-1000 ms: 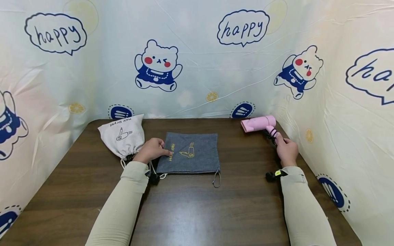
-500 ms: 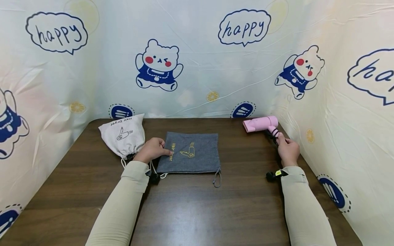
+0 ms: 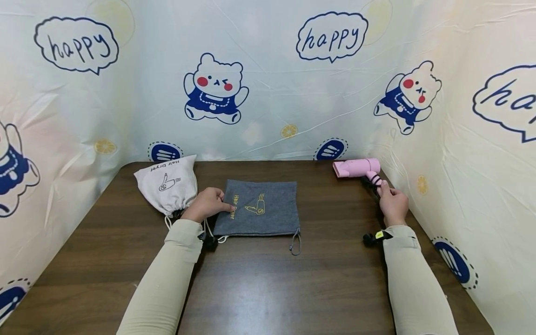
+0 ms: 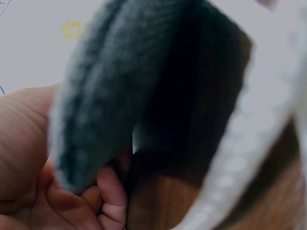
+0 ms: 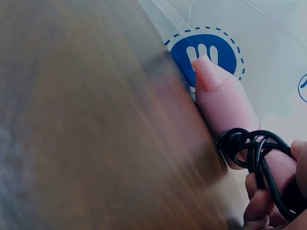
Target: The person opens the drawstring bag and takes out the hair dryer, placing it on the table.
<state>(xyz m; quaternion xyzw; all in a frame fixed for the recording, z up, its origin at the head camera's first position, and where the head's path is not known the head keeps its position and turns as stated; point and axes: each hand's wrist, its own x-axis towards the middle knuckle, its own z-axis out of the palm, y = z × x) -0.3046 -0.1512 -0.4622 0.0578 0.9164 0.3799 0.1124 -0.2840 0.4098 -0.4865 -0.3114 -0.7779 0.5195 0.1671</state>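
Observation:
My left hand pinches the left edge of a flat grey drawstring bag with a yellow hair dryer print. Up close in the left wrist view, the grey cloth runs between thumb and curled fingers. At the far right, my right hand grips the handle of a pink hair dryer, whose nozzle points left. A black cord is wound round that handle. Beside my left wrist lies a plump white drawstring bag printed "Hair Dryer"; my hand hides part of its gathered mouth.
The brown wooden table is walled by patterned cloth at the back and both sides. A white cord hangs blurred near the left wrist camera. The hair dryer is close to the table's back right corner.
My right hand and the pink hair dryer have shifted slightly right, and the dryer's nozzle has turned a little. The left hand and both bags look unchanged.

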